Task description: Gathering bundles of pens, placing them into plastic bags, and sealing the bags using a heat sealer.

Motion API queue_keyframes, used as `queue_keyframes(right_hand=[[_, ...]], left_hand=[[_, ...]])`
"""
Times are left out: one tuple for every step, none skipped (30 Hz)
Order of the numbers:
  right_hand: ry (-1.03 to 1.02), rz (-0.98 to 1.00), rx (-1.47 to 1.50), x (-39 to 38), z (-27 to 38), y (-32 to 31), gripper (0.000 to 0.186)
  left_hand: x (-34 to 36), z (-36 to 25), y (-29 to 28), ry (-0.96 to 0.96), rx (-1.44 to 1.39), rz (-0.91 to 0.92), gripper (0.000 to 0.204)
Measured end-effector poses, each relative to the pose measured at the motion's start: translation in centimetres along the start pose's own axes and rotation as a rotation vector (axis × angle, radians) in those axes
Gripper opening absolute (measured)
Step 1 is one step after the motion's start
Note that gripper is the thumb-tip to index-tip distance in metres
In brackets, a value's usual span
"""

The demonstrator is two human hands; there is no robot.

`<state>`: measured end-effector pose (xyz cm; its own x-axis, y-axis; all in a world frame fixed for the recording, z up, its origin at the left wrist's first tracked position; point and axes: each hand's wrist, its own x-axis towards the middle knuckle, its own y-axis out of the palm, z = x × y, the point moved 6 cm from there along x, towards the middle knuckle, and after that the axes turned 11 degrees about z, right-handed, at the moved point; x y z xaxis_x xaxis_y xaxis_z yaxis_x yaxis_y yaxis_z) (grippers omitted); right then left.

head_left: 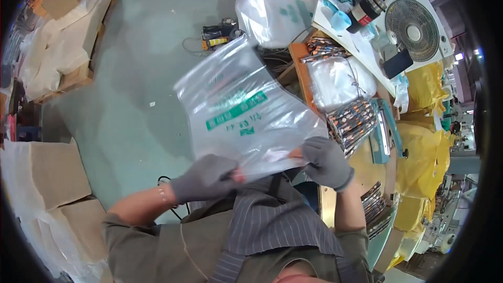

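A large clear plastic bag (236,78) with green printing spreads out in front of me over the floor. My left hand (207,177), in a grey glove, is closed on its near left corner. The grey-gloved right hand (327,162) pinches the near right edge beside the workbench. Between the two hands the near edge of the bag is stretched, and its far end hangs free. Right of the bag, bundles of thin dark rods with orange marks (352,126) lie on the bench next to a stack of clear bags (340,84).
A teal bar sealer (385,132) sits on the bench at right. Beyond are a dark bottle (365,13), a phone (398,65) and a box fan (413,26). Cardboard boxes (60,175) stand at left, and a wrapped pallet load (63,55) farther off. A yellow-black tool (217,36) lies ahead.
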<state>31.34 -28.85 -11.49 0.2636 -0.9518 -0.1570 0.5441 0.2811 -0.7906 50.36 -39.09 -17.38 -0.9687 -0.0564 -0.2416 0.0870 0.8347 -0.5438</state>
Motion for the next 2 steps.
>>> queue_keyframes(right_hand=[[0.081, -0.099, -0.152, 0.4, 0.0, -0.8, 0.024], [0.130, -0.226, -0.334, 1.0, 1.2, -2.2, 0.036]], left_hand=[[1.4, 1.1, 1.0, -0.001, -0.187, 0.165, 0.027], [3.0, 1.4, 1.2, 0.084, -0.290, 0.114, 0.025]])
